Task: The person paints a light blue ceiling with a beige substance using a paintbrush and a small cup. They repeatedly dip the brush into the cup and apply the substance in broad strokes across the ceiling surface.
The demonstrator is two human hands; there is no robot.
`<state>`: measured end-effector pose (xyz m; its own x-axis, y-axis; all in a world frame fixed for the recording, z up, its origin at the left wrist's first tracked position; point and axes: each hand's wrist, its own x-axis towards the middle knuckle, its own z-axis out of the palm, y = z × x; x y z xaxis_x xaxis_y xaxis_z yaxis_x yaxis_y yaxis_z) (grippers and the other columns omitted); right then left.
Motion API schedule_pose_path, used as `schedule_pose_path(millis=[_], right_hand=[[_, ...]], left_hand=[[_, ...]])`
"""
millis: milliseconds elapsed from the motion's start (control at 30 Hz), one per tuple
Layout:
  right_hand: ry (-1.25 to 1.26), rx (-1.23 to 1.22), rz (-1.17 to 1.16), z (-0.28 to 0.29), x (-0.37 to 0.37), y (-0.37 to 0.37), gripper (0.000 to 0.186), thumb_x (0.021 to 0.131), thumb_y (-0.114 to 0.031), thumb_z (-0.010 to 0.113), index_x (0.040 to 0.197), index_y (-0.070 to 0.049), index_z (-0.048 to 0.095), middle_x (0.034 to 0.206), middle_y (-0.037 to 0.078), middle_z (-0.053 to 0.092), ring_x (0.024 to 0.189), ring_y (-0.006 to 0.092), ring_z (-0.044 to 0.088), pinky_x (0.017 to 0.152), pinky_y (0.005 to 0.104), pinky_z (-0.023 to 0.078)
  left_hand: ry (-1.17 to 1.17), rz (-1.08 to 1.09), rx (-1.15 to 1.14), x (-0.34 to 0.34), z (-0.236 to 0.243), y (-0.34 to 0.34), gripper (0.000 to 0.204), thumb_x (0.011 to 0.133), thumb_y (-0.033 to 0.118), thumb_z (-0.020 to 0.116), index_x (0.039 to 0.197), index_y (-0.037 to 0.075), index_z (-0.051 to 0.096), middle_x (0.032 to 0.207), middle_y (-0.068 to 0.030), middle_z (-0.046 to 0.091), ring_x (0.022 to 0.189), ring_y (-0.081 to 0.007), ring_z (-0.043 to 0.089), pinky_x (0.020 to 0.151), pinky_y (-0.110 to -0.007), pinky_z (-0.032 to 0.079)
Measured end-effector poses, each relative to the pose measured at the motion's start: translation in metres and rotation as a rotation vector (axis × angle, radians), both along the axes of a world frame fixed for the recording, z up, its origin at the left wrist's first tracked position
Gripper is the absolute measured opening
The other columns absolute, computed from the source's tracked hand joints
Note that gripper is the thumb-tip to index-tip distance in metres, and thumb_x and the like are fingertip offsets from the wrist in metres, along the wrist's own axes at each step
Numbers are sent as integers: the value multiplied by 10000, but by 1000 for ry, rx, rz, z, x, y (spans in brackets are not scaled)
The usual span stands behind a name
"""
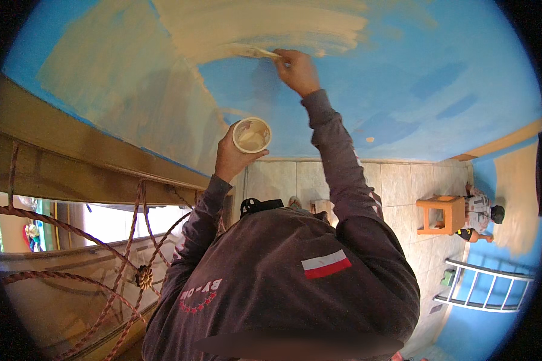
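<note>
My left hand (230,156) grips a white cup (252,135) of beige paint, with its fingers wrapped round the side. Higher up, my right hand (298,74) is closed on the pale handle of a brush (260,52), whose head is at the lower edge of a beige patch on the blue wall (391,72). Streaky beige paint also covers much of the wall to the upper left, and smaller beige and darker blue marks show on its right part.
A metal grille (143,277) and window opening are at left. Below the wall is a tiled floor (397,180). At right, another person (482,207) works at a beige-and-blue wall beside an orange stool (439,213) and a ladder (488,283).
</note>
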<state>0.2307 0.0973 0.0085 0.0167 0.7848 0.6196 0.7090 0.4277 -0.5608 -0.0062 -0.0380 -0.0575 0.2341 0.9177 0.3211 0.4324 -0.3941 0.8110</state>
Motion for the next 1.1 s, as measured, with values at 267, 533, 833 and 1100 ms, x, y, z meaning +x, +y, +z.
schedule_pose_path(millis=[267,533,833,1100], right_hand=[[-3,-54,-132,2,131,-40,284,936,-270,668,1115,-69,757,998,204,739,856,350,736,775,412,577],[95,-54,-357,-7,185,-99,272,930,-226,693,1120,-41,753,995,179,755,836,305,744,768,380,571],[58,8,42,8,42,-51,269,920,-191,709,1124,-19,743,898,175,739,733,222,694,691,340,553],[-13,55,29,-4,2,2,250,896,-194,699,1080,-36,758,966,222,733,823,354,732,736,419,585]], left_hand=[[6,-41,9,3,-2,7,848,611,328,986,1294,43,573,1216,-147,694,1112,-274,688,941,-406,572],[36,-73,-18,5,1,12,821,633,310,978,1299,49,576,1259,-139,681,1167,-262,663,994,-409,547],[22,-103,-41,14,-2,13,826,628,279,979,1309,45,574,1259,-134,680,1171,-259,657,1000,-404,540],[-32,-106,-25,18,-2,10,829,627,278,981,1305,34,572,1255,-146,675,1170,-265,655,1004,-414,537]])
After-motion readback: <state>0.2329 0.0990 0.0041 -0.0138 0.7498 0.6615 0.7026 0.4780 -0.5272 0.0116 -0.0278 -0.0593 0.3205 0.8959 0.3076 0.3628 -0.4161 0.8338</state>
